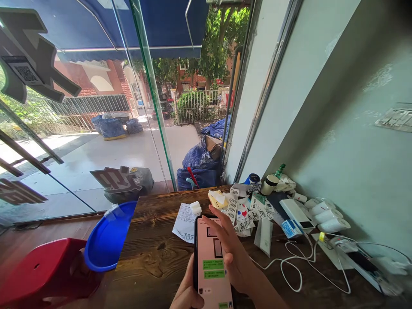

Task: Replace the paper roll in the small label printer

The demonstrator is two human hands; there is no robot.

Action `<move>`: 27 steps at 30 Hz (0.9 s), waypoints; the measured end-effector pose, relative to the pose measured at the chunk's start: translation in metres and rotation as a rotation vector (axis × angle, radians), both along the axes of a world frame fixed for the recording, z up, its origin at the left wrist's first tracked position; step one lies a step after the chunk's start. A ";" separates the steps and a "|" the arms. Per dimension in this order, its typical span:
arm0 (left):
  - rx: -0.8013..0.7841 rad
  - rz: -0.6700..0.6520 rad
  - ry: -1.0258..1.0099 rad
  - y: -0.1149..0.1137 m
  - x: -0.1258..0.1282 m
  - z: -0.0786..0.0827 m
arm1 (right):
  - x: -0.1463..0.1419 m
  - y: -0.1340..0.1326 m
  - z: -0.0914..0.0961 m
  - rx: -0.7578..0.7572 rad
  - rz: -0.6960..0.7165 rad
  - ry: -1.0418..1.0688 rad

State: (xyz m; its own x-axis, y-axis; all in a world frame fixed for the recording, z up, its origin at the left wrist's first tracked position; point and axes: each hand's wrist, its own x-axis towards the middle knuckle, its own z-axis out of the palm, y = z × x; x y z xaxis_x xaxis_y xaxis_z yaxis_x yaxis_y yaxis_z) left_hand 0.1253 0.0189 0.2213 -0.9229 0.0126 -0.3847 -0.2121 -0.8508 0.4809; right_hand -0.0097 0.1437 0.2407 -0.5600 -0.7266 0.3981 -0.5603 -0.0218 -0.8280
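We note the smartphone (212, 262) held upright over the near edge of the wooden table (154, 240), screen lit and facing the camera, showing a chat page with green message bubbles.

Left hand (186, 294): low in the frame, grip wrapped round the phone's lower left edge, thumb along the side. Only part of this hand shows; we judge it closed on the phone and carrying its weight.

Right hand (233, 253): fingers laid across the right side of the screen, pointing up and left, loosely spread and not pinching anything. It touches the glass and the right edge; whether it bears load we cannot tell.

Handling, our judgement: the phone is a stiff, thin slab, light enough for one hand, with smooth glass and slick sides, so it could slip, and it would be fragile if dropped on the table. The best hold is across the long edges at the lower half, as the left hand has it, keeping the screen free.

Around it: a printed paper sheet (185, 221) with a small white block (195, 207) on it lies just beyond the phone; a heap of printed label stickers (244, 210) sits to the right; white cables (296, 266) trail over the table; paper rolls (328, 216) lie by the wall. A blue basin (106, 240) and a red stool (41, 270) stand to the left, off the table
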 end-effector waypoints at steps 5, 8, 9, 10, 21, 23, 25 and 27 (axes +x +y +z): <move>0.026 -0.032 0.060 -0.001 -0.003 -0.002 | 0.001 0.001 0.002 -0.008 -0.023 0.003; 0.017 -0.020 0.020 -0.002 -0.003 -0.004 | 0.001 0.000 0.002 -0.016 -0.025 0.011; 0.011 -0.018 0.005 -0.002 -0.003 -0.004 | 0.001 0.000 0.002 -0.018 -0.025 0.011; 0.003 -0.022 -0.006 -0.003 -0.003 -0.004 | 0.001 0.000 0.001 -0.019 -0.024 0.009; -0.075 -0.023 -0.047 -0.005 -0.003 -0.010 | 0.000 0.000 0.000 -0.014 -0.005 -0.022; -0.085 -0.041 -0.049 -0.007 -0.002 -0.016 | 0.000 0.000 0.001 -0.012 -0.009 -0.023; -0.079 -0.042 -0.031 -0.008 -0.002 -0.021 | 0.001 0.000 0.001 -0.009 -0.014 -0.031; -0.070 -0.031 -0.016 -0.008 -0.002 -0.023 | 0.001 0.001 0.001 -0.012 -0.016 -0.027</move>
State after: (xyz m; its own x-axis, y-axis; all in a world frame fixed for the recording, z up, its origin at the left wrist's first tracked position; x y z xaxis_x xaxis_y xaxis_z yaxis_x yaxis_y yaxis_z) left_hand 0.1234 0.0109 0.1980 -0.9162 0.0135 -0.4005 -0.2457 -0.8084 0.5349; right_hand -0.0086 0.1444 0.2413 -0.5825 -0.7126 0.3911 -0.5381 -0.0225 -0.8426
